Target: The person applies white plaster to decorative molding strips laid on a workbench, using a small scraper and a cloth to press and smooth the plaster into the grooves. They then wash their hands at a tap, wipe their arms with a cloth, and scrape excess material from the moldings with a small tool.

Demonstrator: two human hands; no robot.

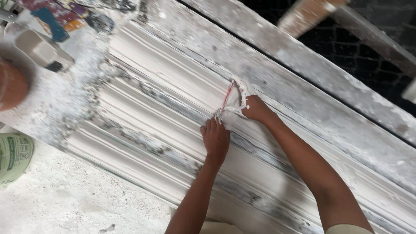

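Note:
A long white plaster moulding (160,99) with ridged grooves runs diagonally across the view. On it lies a plaster-soaked white cloth (233,103) with a red stripe along one edge. My right hand (256,108) presses on the cloth's right side, fingers closed over it. My left hand (215,138) grips the cloth's lower end, fingers curled on it. Both hands rest against the moulding's ridges.
A plaster-crusted wooden bench edge (312,69) runs behind the moulding. At the far left stand a brown round vessel (11,86), a beige tool (41,50) and a green-white sack (15,156). Colourful scraps (56,17) lie top left. Dusty floor (78,203) is below.

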